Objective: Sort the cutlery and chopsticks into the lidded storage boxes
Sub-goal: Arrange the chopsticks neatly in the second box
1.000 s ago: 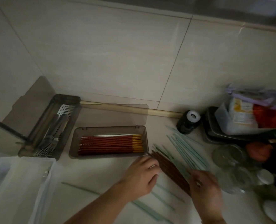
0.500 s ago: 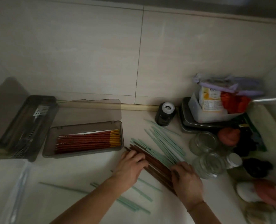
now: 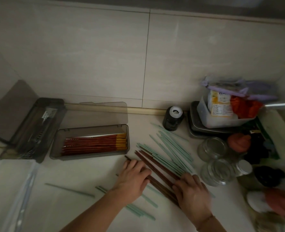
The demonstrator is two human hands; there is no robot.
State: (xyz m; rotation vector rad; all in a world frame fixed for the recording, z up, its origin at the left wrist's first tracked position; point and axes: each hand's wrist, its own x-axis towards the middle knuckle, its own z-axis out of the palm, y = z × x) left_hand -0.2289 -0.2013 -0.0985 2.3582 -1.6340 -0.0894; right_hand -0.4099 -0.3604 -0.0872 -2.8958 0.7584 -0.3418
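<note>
Lying diagonally on the pale counter: a bundle of dark brown chopsticks, being bracketed by two bare hands. The left hand is resting palm-down with fingers together over the bundle's upper-left part; the right hand is lying flat across its lower-right end, fingers pressed side by side — neither is visibly pinching a stick (whether any stick is being gripped underneath cannot be told).

Sitting just beyond the bundle: a fan of mint-green chopsticks, with further green ones scattered near the forearms.

Standing open left of the hands: a smoky chopstick box, lid tilted back toward the wall, holding red chopsticks with yellow ends laid lengthwise.

Standing open further left: a second box, holding metal cutlery.

Crowding the right side — glass jars, a dark bottle, stacked containers.
</note>
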